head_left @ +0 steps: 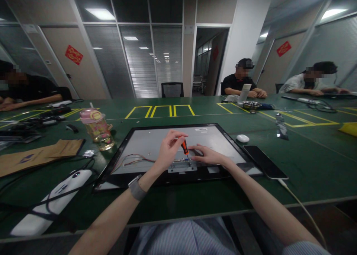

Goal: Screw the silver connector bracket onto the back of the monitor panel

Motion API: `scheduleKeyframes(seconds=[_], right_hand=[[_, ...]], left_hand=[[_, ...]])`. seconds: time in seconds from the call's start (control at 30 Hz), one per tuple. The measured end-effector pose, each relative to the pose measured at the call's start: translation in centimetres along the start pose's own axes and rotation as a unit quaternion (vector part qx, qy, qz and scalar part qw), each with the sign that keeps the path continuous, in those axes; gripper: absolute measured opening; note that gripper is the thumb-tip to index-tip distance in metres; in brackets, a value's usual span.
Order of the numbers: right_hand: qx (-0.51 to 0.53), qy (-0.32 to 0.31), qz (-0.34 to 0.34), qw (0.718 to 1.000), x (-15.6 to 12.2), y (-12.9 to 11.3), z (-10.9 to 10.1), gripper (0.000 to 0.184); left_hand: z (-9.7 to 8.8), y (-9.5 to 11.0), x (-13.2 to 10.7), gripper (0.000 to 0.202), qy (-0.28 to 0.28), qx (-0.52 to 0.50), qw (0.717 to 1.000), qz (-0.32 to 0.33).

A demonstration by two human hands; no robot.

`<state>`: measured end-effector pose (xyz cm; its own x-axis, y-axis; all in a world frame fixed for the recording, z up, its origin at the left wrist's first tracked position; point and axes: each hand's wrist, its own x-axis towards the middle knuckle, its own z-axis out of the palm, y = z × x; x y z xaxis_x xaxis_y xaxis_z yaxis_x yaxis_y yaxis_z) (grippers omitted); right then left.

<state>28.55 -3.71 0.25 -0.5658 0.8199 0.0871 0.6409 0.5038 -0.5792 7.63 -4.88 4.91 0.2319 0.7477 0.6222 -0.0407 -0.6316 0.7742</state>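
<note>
An opened flat display panel (212,139) lies on the green table with its grey metal back upward. My left hand (170,147) grips an orange and black screwdriver (184,146) by the top of its handle, its shaft pointing down. The tip meets a small metal bracket (178,167) along the panel's near edge. Close by on the right, my right hand (206,154) has its fingers stretched out beside the screwdriver shaft, low over the bracket; whether the fingertips touch something small is unclear. Thin coloured wires (136,157) run across the panel on the left.
A pink-lidded bottle (97,130), brown paper bag (39,153) and white cable-wrapped case (55,201) are on the left. To the right lie a phone (264,162) with its cable, a white earbud case (242,138) and a metal bowl (251,105). Several people sit across the table.
</note>
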Motion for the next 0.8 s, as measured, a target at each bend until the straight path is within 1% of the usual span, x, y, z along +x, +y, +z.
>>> scheduleKeyframes(seconds=[0.07, 0.2, 0.27, 0.37, 0.43, 0.5, 0.6, 0.67, 0.8], right_hand=[[0.003, -0.003, 0.004, 1.000, 0.01, 0.04, 0.00, 0.054], [0.005, -0.009, 0.015, 1.000, 0.00, 0.16, 0.01, 0.056], [0.005, -0.009, 0.016, 1.000, -0.03, 0.18, 0.03, 0.056], [0.008, -0.010, 0.019, 1.000, -0.07, 0.19, 0.05, 0.056], [0.010, -0.013, 0.023, 1.000, -0.09, 0.16, 0.05, 0.057], [0.010, -0.016, 0.028, 0.999, -0.10, 0.09, 0.02, 0.058], [0.006, -0.020, 0.036, 0.999, -0.10, -0.13, -0.05, 0.058], [0.006, -0.020, 0.035, 0.999, -0.11, -0.23, -0.08, 0.059], [0.011, -0.018, 0.026, 0.999, -0.09, -0.05, -0.01, 0.060]], left_hand=[[-0.05, -0.06, -0.05, 0.020, -0.012, -0.008, 1.000, -0.007], [-0.12, -0.68, -0.04, 0.026, -0.035, -0.074, 0.996, -0.030], [-0.11, -0.73, 0.01, 0.023, -0.030, -0.066, 0.997, -0.026], [-0.09, -0.30, 0.00, 0.018, -0.009, -0.026, 1.000, -0.009], [-0.05, 0.03, -0.07, 0.019, -0.009, -0.010, 1.000, -0.001], [0.01, 0.19, -0.16, 0.023, -0.023, -0.016, 1.000, -0.002], [0.12, 0.06, -0.22, 0.028, -0.037, -0.055, 0.998, -0.021], [0.18, -0.07, -0.22, 0.027, -0.031, -0.056, 0.998, -0.023], [0.21, -0.04, -0.20, 0.018, -0.006, -0.020, 1.000, 0.002]])
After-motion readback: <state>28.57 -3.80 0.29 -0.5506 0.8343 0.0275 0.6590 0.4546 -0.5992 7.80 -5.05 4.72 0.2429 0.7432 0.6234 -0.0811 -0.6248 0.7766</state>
